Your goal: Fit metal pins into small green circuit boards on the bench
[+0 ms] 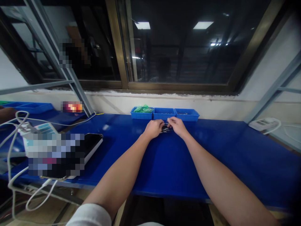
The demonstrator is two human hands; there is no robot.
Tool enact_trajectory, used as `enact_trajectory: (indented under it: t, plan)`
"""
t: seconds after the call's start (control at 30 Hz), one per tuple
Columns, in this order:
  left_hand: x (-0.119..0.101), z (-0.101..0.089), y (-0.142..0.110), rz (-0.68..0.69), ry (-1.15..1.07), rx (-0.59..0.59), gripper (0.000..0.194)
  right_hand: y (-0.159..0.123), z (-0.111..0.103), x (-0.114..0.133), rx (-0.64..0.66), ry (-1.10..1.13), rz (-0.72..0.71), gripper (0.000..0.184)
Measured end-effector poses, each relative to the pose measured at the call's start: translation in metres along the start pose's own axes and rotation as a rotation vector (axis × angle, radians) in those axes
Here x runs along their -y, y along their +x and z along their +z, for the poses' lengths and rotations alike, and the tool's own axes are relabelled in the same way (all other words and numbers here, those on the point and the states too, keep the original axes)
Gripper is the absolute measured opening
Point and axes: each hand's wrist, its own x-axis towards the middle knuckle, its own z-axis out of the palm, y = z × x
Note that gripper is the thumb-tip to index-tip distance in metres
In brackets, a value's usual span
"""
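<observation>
My left hand (154, 128) and my right hand (177, 125) are close together over the blue tabletop, fingers curled into pinches. Between and just below them lie several thin, shiny metal pieces (166, 130), too small to name. Whatever is pinched in the fingertips is too small to make out. Right behind the hands stands a row of blue bins: the left bin (141, 116) has a crumpled green plastic bag (143, 109) in it. Small bits lie in the middle bin (164, 116), and small metal pieces in the right bin (188, 117).
A phone-like device (92, 142), partly blurred out, lies at left with white cables (44, 185). A white power strip (262, 124) rests at the right. Metal frame posts (80, 91) flank the table (169, 169). At far left, another person's hand (7, 114) is near more blue bins (35, 107).
</observation>
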Motion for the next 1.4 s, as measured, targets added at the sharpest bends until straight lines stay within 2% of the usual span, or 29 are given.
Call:
enact_trajectory:
  t: [0.1,0.33,0.53,0.63,0.8,1.0,1.07,1.17,1.3,1.4]
  plan:
    - [-0.002,-0.002,0.0,-0.037,-0.022,0.02,0.022,0.0,-0.002,0.001,0.011,0.196,0.01,0.034]
    - [-0.002,-0.001,0.001,-0.028,-0.202,0.072,0.025,-0.001,-0.009,0.0,0.013,0.381,0.058,0.029]
    - [-0.001,0.001,0.0,-0.039,-0.204,0.084,0.03,-0.001,-0.008,0.0,0.054,0.328,0.087,0.032]
    - [-0.002,-0.001,0.0,-0.056,-0.208,0.01,0.03,0.0,-0.008,0.0,0.01,0.265,0.132,0.038]
    - [0.004,-0.003,0.0,-0.158,-0.214,-0.16,0.029,0.004,-0.01,-0.006,-0.108,0.148,0.17,0.043]
    - [0.013,0.002,0.0,-0.174,-0.195,-0.182,0.026,0.01,-0.019,-0.012,-0.301,0.104,0.067,0.033]
    - [0.014,0.005,0.001,-0.17,-0.195,-0.171,0.025,0.012,-0.024,-0.015,-0.342,0.144,0.08,0.036]
    - [0.015,0.008,0.0,-0.191,-0.188,-0.118,0.03,0.015,-0.032,-0.024,-0.318,0.232,0.159,0.054]
    - [0.017,0.011,-0.003,-0.184,-0.124,0.033,0.056,0.015,-0.033,-0.032,-0.244,0.259,0.216,0.067]
    - [0.016,0.012,-0.006,-0.136,-0.054,0.15,0.076,0.012,-0.024,-0.029,-0.187,0.129,0.204,0.067]
